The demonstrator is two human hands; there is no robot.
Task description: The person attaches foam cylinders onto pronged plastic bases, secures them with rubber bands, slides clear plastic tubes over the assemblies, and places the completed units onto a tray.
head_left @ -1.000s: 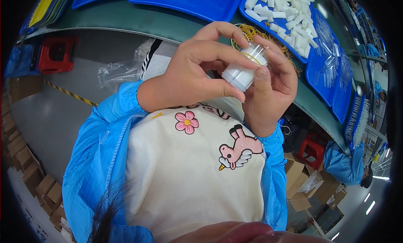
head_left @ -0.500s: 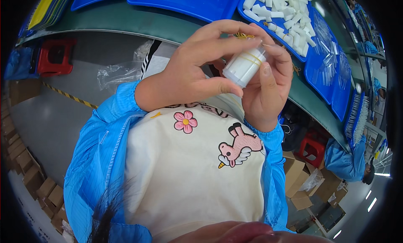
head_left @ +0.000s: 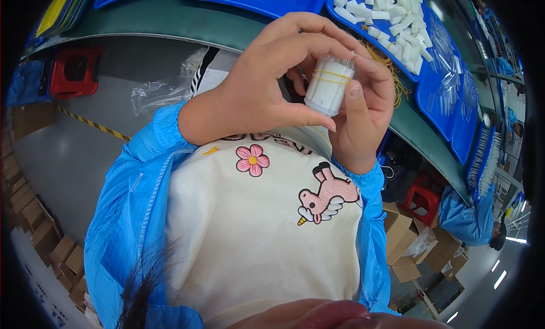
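Observation:
Between both hands is a small bundle of white block-like pieces with clear plastic around them (head_left: 328,90), bound by yellow rubber bands (head_left: 332,76). It stands nearly upright, tilted slightly. My left hand (head_left: 267,79) curves around its left side, with the thumb by the lower end and the fingers reaching over the top. My right hand (head_left: 366,110) grips the right side, thumb pressed against the bundle. The fingers partly hide its upper edge and back. Just beyond my right fingers, a heap of loose yellow rubber bands (head_left: 399,82) lies on the green bench (head_left: 227,36).
A blue tray (head_left: 417,74) bears many white pieces (head_left: 397,22). Farther right, another blue tray (head_left: 431,110) contains clear plastic strips (head_left: 445,67). A blue tray of bristly pieces (head_left: 483,158) sits near the bench end. Red stools (head_left: 76,73) and cardboard boxes (head_left: 406,244) stand below.
The bundle has turned from a slant to nearly upright, and both hands have shifted slightly with it. More of the rubber-band heap shows beside my right hand.

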